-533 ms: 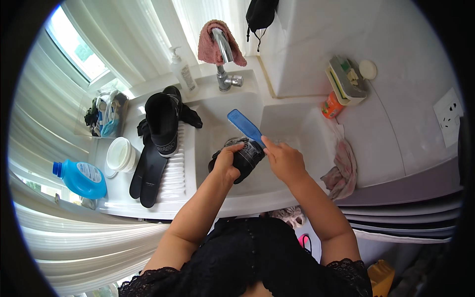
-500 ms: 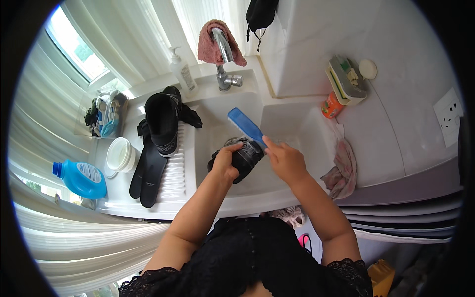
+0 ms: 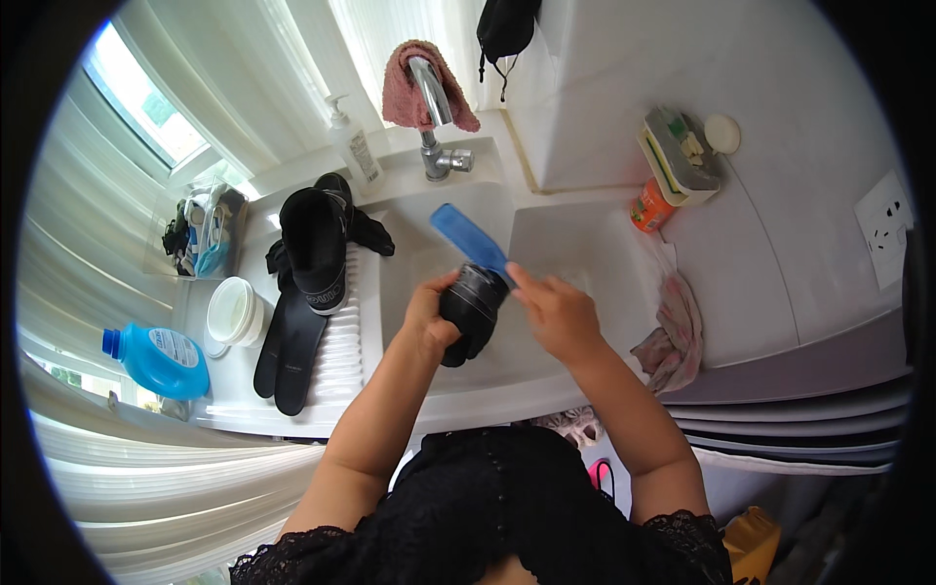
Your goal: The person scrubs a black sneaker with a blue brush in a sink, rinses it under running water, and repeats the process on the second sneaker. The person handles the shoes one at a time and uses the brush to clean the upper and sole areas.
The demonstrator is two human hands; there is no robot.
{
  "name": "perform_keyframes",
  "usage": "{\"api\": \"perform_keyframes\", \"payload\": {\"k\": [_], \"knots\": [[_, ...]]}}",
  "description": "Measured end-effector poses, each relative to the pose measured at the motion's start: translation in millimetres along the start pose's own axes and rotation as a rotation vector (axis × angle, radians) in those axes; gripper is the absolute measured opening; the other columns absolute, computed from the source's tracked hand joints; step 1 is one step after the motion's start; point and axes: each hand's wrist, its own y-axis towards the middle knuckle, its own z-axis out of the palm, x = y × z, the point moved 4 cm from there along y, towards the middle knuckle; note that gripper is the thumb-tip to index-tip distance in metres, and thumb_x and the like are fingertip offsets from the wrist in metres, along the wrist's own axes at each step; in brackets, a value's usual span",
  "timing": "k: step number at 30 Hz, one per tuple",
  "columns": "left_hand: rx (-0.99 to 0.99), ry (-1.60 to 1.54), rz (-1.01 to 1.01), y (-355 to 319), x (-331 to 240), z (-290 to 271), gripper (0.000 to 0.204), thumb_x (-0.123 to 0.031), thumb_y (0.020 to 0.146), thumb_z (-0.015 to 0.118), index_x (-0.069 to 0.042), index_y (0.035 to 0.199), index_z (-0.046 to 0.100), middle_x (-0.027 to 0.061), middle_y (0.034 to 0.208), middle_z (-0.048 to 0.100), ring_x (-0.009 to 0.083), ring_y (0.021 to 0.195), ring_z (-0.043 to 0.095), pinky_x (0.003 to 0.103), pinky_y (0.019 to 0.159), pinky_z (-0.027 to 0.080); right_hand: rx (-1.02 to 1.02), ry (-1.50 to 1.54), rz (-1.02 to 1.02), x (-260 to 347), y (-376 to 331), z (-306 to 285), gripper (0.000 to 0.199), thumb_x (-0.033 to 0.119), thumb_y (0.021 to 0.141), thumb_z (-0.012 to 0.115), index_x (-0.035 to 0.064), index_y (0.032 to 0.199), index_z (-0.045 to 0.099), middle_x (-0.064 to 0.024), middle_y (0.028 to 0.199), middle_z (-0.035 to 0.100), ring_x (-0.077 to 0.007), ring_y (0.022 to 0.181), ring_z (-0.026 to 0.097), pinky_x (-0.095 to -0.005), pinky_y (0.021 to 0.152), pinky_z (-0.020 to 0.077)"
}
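Observation:
Over the white sink [image 3: 595, 263] my left hand [image 3: 429, 317] grips a black shoe [image 3: 472, 310] by its side. My right hand [image 3: 558, 317] is closed round the handle of a blue scrubbing brush [image 3: 470, 237], whose head points up and to the left above the shoe. The lower part of the brush lies close to the shoe; whether the bristles touch it I cannot tell. Left of the basin, the other black shoe [image 3: 315, 239] rests on the ribbed washboard [image 3: 343, 341]. Two black insoles [image 3: 298, 356] lie in front of that shoe.
A chrome faucet [image 3: 436, 161] with a pink cloth [image 3: 402, 93] stands behind the basin, near a pump bottle [image 3: 355, 148]. At left are a white tub [image 3: 235, 310], a blue detergent bottle [image 3: 156, 357] and a clear bin [image 3: 207, 231]. A rag [image 3: 675, 331] hangs over the right rim.
The shoe in my left hand has turned more upright and its near end has swung right. The brush head has shifted slightly left and up.

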Motion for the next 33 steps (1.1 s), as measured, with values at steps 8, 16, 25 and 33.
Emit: {"api": "perform_keyframes", "payload": {"k": [8,16,25,33], "knots": [[-0.043,0.066,0.000,5,10,-7,0.023,-0.014,0.088,0.057,0.002,0.106,0.055,0.0202,0.101,0.063,0.0372,0.089,0.064,0.053,0.080,0.053,0.004,0.068,0.051,-19,-46,-24,0.038,0.012,0.084,0.065,0.0177,0.122,0.063,-0.0078,0.063,0.051,-0.0252,0.054,0.055,-0.0352,0.050,0.0442],[-0.010,0.143,0.112,9,29,6,0.025,-0.004,0.084,0.060,0.005,0.107,0.053,0.0189,0.099,0.064,0.0335,0.084,0.067,0.046,0.075,0.057,0.174,-0.052,0.202,-23,-40,-48,0.034,0.021,0.088,0.061,0.0213,0.122,0.062,-0.0122,0.067,0.056,-0.0327,0.061,0.059,-0.0420,0.056,0.0473],[0.128,0.464,0.591,16,11,-19,0.031,0.001,0.079,0.065,0.005,0.107,0.053,0.0126,0.101,0.064,0.0218,0.092,0.065,0.033,0.081,0.053,0.212,0.321,0.377,-48,-93,-34,0.032,0.022,0.090,0.057,0.0172,0.121,0.063,-0.0195,0.076,0.063,-0.0346,0.066,0.062,-0.0383,0.061,0.0477],[0.271,0.715,0.660,20,55,-16,0.042,0.004,0.078,0.065,0.005,0.118,0.051,0.0112,0.110,0.062,0.0196,0.099,0.062,0.033,0.089,0.048,0.282,0.238,0.480,-57,-38,-11,0.032,0.022,0.090,0.057,0.0151,0.120,0.063,-0.0167,0.073,0.063,-0.0338,0.065,0.061,-0.0344,0.064,0.0482]]}}
